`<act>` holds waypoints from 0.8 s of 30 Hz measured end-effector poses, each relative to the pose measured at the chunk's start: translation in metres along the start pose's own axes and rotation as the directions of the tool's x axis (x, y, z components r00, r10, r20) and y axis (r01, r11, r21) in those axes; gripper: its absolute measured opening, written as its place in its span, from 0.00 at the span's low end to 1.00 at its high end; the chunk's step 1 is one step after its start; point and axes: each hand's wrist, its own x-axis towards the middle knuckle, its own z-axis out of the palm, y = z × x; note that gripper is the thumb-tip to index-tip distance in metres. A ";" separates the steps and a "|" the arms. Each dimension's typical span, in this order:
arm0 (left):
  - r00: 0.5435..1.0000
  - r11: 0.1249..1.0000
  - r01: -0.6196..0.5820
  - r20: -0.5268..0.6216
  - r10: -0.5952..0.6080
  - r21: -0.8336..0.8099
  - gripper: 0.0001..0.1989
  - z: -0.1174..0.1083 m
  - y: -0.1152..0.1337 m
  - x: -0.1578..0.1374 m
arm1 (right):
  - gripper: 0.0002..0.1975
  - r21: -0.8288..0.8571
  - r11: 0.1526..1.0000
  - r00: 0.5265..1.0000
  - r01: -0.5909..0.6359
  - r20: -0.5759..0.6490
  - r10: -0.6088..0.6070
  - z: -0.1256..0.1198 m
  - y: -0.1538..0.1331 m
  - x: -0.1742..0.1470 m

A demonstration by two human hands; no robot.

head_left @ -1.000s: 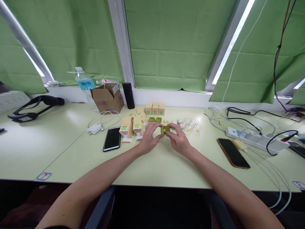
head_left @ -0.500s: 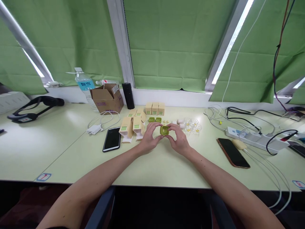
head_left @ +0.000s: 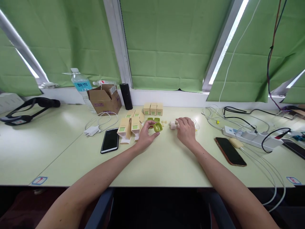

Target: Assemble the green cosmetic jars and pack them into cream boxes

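My left hand (head_left: 147,134) pinches a small green square cup (head_left: 157,127) at its left side, its open top tilted towards me. My right hand (head_left: 186,131) is bent down over several small pinkish-white cylinders (head_left: 172,126), its thumb and index finger around one of them. Its fingers partly cover that piece and the small clear plastic cups (head_left: 196,127) behind. Two more green cups (head_left: 156,120) sit just beyond the left hand, which partly hides one. Tiny yellow pieces (head_left: 163,122) lie between the hands.
Small tan cartons (head_left: 124,128) stand left of my hands, with more tan boxes (head_left: 153,109) behind. A phone (head_left: 110,140) lies at left, another phone (head_left: 230,151) at right beside a power strip (head_left: 252,138) and cables. A cardboard box (head_left: 105,101) and black cylinder (head_left: 126,96) stand at the back.
My right hand has let go of the green cup and moved right to the pale cylinders. The left hand keeps the cup, now slightly further left and tilted.
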 end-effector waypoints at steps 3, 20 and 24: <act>1.000 1.000 0.001 0.015 -0.001 -0.004 0.21 0.000 0.001 -0.001 | 0.21 -0.143 0.989 0.995 -0.028 0.088 0.041 0.007 0.015 -0.001; 0.999 0.998 -0.043 0.032 0.042 0.050 0.20 0.001 0.010 -0.003 | 0.10 -0.021 0.992 0.992 -0.122 -0.042 0.121 0.000 0.007 0.010; 0.998 0.998 -0.062 0.023 0.062 0.032 0.20 0.001 0.013 -0.003 | 0.12 0.398 0.879 0.945 -0.262 -0.082 0.318 -0.016 -0.021 0.010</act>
